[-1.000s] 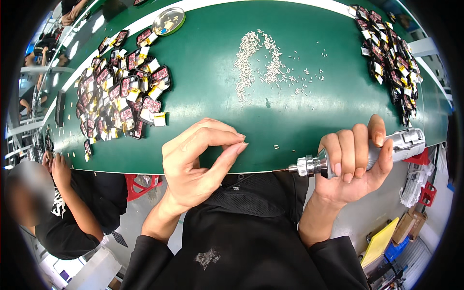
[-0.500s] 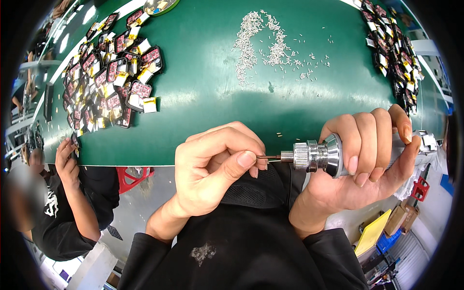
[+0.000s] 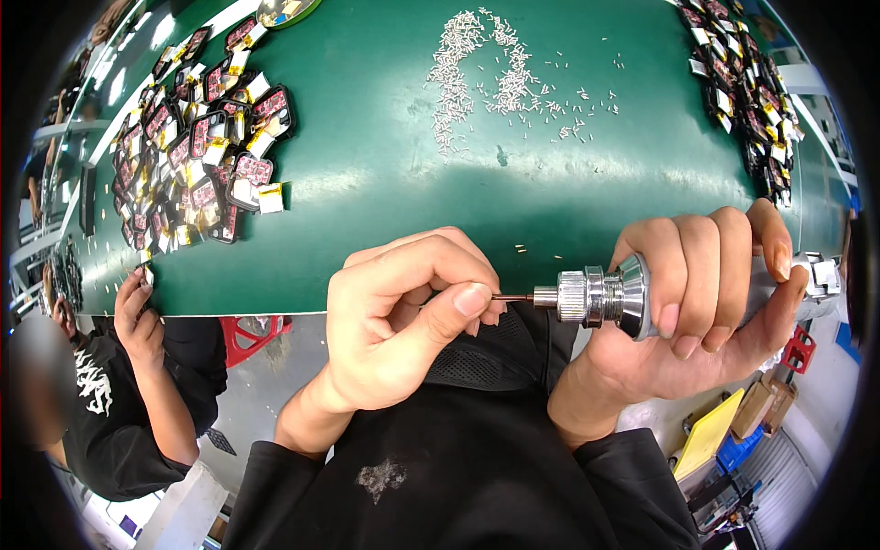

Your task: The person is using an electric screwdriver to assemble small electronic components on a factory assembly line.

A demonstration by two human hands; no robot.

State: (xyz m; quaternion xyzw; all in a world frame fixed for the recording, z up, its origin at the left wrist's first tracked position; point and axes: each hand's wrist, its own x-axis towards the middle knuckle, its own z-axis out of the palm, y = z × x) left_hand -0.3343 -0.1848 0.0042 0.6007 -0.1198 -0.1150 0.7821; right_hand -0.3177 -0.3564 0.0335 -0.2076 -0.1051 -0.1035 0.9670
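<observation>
My right hand (image 3: 706,284) is wrapped round a silver electric screwdriver (image 3: 582,296), held level just above the table's near edge with its nose to the left. A thin dark bit (image 3: 515,297) sticks out of its knurled metal collar. The thumb and forefinger of my left hand (image 3: 399,321) are closed on the far end of that bit. Whatever else may sit between those fingertips is hidden by them. Several tiny brass-coloured pieces (image 3: 520,248) lie on the green table (image 3: 367,174) just beyond the bit.
Small silvery pins or screws (image 3: 451,82) lie scattered at the table's far middle. Piles of black-cased parts (image 3: 197,156) with yellow-taped pouches cover the left, and similar ones (image 3: 741,92) the right. At the left edge a co-worker's hand (image 3: 139,321) touches the table. A round dish (image 3: 286,9) stands far left.
The table's contents have shifted slightly left and up in view. My hands keep the same hold on screwdriver and bit. The co-worker's hand has moved slightly right and down.
</observation>
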